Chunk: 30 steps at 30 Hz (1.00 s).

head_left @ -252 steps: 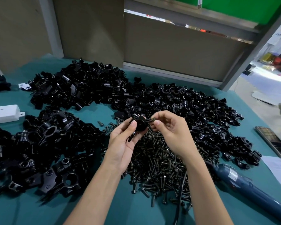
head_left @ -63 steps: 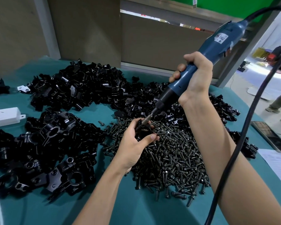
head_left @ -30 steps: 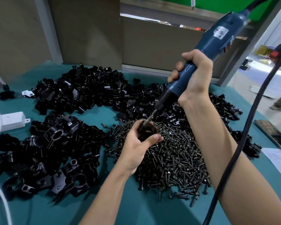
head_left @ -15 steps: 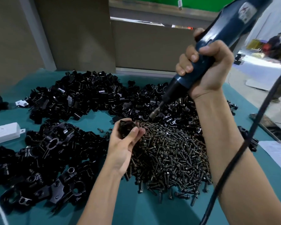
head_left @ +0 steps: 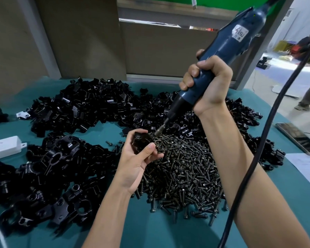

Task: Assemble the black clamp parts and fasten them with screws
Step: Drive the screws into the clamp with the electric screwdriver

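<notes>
Near the middle of the frame, the left hand holds a black clamp above the teal worktop, with fingers and thumb curled round it and the thumb pressed on its near face. The right hand, in the upper right, is wrapped tight round the grip of a blue electric screwdriver. The tool slants down and left, and its bit ends just beside the clamp's upper right edge; I cannot tell whether the two touch. A black cable hangs from the top right corner to the bottom edge, in front of the right forearm.

Below and right of the clamp lies a heap of dark screws. Small black clamp parts spread across the worktop behind it, and bigger black parts fill the lower left. A white plastic box sits at the left edge. A phone and a sheet of paper lie at the right edge.
</notes>
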Tool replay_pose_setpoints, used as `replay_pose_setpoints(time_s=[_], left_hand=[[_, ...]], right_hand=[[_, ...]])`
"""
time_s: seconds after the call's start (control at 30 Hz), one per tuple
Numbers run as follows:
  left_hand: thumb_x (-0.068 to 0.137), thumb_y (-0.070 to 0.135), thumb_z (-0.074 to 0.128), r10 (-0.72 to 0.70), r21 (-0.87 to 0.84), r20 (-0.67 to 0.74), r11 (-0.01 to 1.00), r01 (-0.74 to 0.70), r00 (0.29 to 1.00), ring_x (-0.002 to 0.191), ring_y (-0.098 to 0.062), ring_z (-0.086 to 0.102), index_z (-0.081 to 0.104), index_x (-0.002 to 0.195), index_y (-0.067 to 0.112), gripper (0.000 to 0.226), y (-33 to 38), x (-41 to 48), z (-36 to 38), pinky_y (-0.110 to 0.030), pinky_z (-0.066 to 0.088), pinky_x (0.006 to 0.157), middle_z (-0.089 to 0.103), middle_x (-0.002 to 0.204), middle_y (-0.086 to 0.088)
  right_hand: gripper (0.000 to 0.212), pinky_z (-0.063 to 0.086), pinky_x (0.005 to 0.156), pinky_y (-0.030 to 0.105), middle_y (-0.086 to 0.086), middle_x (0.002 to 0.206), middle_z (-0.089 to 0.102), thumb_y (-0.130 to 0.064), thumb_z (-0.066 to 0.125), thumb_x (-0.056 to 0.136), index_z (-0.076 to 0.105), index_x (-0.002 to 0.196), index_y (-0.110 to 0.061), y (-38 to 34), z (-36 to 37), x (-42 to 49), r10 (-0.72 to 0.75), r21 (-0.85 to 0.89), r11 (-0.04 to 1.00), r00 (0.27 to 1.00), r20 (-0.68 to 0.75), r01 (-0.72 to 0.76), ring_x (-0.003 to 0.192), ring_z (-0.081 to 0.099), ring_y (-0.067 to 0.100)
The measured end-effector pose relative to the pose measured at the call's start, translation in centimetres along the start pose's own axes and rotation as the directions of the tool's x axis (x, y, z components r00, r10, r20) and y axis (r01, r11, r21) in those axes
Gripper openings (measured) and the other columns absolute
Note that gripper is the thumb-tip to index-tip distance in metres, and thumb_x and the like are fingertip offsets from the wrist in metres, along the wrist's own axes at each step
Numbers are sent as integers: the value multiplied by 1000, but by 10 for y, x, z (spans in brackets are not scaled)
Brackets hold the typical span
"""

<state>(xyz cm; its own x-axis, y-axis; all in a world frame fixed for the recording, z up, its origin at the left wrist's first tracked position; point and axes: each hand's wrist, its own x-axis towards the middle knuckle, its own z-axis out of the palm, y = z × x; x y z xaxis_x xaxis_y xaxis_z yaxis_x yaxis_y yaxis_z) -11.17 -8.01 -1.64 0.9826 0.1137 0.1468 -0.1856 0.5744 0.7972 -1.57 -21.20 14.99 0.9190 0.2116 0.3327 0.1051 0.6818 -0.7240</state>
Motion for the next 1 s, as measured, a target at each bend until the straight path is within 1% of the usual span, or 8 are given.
replay_pose_setpoints(time_s=[0.13, 0.33, 0.53, 0.67, 0.83, 1.0], left_hand=[[78, 8, 73, -5, 19, -3, 1000, 6, 1000, 69, -13, 64, 59, 115, 19, 41, 1, -1, 2, -32, 59, 76, 61, 73, -2], [77, 7, 74, -1, 33, -1, 999, 1, 1000, 68, -14, 67, 58, 115, 18, 43, 2, -3, 4, -32, 59, 79, 62, 73, 0], [77, 4, 73, 2, 41, 14, 999, -2, 1000, 68, -13, 64, 56, 116, 14, 43, 4, -4, 3, -33, 59, 75, 62, 74, 2], [76, 4, 74, 5, 58, 3, 998, -5, 1000, 69, -13, 62, 56, 116, 12, 45, 3, -3, 4, -33, 59, 75, 60, 76, 1], [76, 6, 75, 17, 71, -6, 997, -16, 1000, 69, -13, 64, 57, 115, 15, 44, 3, -3, 1, -34, 59, 77, 62, 77, 2], [77, 5, 74, 27, 71, -10, 997, -26, 1000, 68, -14, 66, 55, 117, 13, 45, 3, -3, 0, -35, 60, 76, 63, 76, 3]], right_hand=[[15, 35, 45, 22, -2, 52, 42, -9, 48, 67, 48, 81, -15, 1, 0, 2, 7, 4, 1000, 1000, -12, -7, 40, 38, 14], [15, 35, 47, 22, -2, 53, 43, -10, 51, 65, 48, 80, -14, 4, 1, 5, 24, -55, 998, 998, -50, -26, 42, 37, 15], [16, 35, 47, 22, -1, 54, 42, -12, 53, 65, 48, 80, -13, 7, 3, 9, 54, -72, 996, 996, -75, -60, 42, 37, 15], [16, 34, 46, 23, -1, 54, 41, -12, 53, 64, 46, 78, -14, 10, 5, 11, 70, -104, 991, 994, -77, -78, 42, 36, 15], [14, 35, 44, 22, -1, 53, 42, -12, 54, 62, 45, 74, -14, 12, 9, 12, 67, -113, 991, 995, -76, -75, 40, 36, 15], [14, 34, 44, 23, -1, 53, 42, -12, 54, 62, 44, 73, -14, 14, 11, 13, 74, -133, 988, 995, -71, -83, 40, 36, 16]])
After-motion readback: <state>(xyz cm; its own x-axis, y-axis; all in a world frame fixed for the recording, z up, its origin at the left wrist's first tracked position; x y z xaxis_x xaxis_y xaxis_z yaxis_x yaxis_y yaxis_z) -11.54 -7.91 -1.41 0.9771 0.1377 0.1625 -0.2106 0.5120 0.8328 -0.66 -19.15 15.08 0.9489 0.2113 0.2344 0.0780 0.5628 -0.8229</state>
